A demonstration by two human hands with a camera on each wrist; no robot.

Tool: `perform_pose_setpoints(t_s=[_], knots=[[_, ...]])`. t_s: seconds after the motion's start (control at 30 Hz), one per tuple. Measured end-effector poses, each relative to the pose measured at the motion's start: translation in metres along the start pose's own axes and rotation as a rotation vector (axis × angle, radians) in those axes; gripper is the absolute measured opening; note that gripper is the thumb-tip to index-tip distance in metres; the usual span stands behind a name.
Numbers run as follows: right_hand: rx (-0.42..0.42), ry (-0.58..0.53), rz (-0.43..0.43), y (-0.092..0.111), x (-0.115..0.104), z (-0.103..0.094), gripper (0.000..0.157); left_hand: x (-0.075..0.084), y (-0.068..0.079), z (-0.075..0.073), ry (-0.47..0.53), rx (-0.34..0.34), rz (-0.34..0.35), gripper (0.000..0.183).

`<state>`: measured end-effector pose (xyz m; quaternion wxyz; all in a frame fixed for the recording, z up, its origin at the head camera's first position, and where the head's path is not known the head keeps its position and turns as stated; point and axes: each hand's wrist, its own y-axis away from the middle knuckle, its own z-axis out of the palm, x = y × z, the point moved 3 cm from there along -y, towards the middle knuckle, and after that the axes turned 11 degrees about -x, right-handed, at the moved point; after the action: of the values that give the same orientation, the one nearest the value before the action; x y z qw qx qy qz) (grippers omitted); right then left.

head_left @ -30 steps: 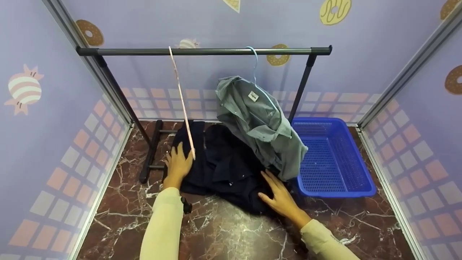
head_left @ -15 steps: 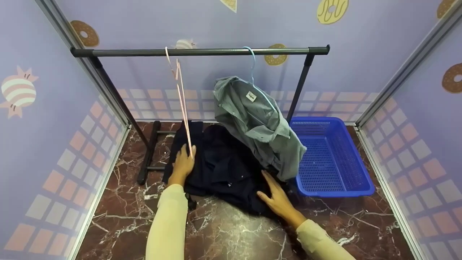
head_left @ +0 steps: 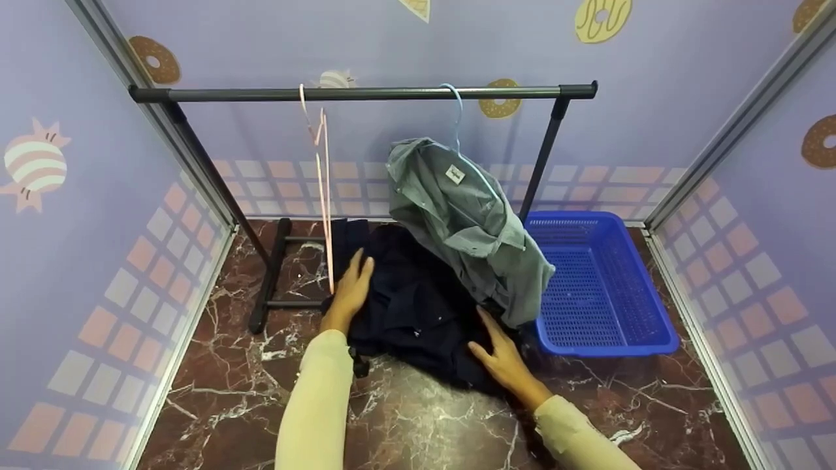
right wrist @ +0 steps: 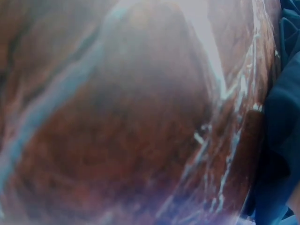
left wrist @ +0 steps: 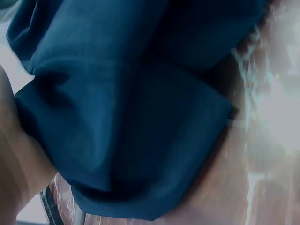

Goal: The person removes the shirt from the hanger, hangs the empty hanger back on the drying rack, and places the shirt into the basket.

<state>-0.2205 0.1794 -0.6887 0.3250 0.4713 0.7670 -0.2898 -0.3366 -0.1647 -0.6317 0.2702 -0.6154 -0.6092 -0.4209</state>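
Observation:
A dark navy garment (head_left: 418,307) lies bunched on the marbled surface under the rack; its kind is hard to make out among the folds. My left hand (head_left: 353,290) presses against its left side, fingers extended. In the left wrist view the palm (left wrist: 21,164) meets the navy cloth (left wrist: 126,117), which hangs in loose folds and hides the fingers. On the garment's right edge rests my right hand (head_left: 503,356), fingers straight and thumb spread. Only a sliver of that hand (right wrist: 294,204) shows in the right wrist view, beside the cloth (right wrist: 283,126).
A black clothes rack (head_left: 385,94) spans the back. From it hang a bare pink hanger (head_left: 326,215), just left of my left hand, and a grey-green shirt (head_left: 470,222) on a light blue hanger (head_left: 458,117). A blue plastic basket (head_left: 656,307) stands at the right. Patterned walls enclose three sides.
My left hand has moved right, pushing the garment's left side inward, past the pink hanger. That hanger has turned and swung slightly left. The right hand has stayed almost in place.

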Motion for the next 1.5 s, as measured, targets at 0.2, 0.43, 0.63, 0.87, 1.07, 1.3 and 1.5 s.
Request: perform_pose_setpoints(t_s=[0.2, 0.43, 0.63, 0.87, 1.07, 1.3, 1.5], knots=[[0.015, 0.008, -0.011, -0.001, 0.002, -0.001, 0.076, 0.012, -0.002, 0.014, -0.013, -0.052, 0.041, 0.070], [0.049, -0.026, 0.000, 0.001, 0.005, -0.003, 0.082, 0.024, -0.005, 0.028, -0.039, -0.131, 0.101, 0.065], [0.074, -0.069, 0.013, 0.000, 0.008, -0.003, 0.082, 0.034, -0.001, 0.037, -0.058, -0.223, 0.156, 0.060], [0.114, -0.077, 0.021, -0.001, 0.008, 0.000, 0.082, 0.043, 0.006, 0.050, -0.106, -0.276, 0.188, 0.057], [0.205, -0.147, 0.031, -0.001, 0.008, 0.004, 0.077, 0.047, 0.016, 0.061, -0.100, -0.264, 0.210, 0.054], [0.300, -0.257, 0.043, -0.004, -0.003, 0.008, 0.066, 0.043, 0.029, 0.074, -0.011, -0.247, 0.283, 0.053], [0.319, -0.310, 0.109, -0.012, -0.008, 0.015, 0.061, 0.042, 0.039, 0.083, 0.026, -0.216, 0.328, 0.052]])
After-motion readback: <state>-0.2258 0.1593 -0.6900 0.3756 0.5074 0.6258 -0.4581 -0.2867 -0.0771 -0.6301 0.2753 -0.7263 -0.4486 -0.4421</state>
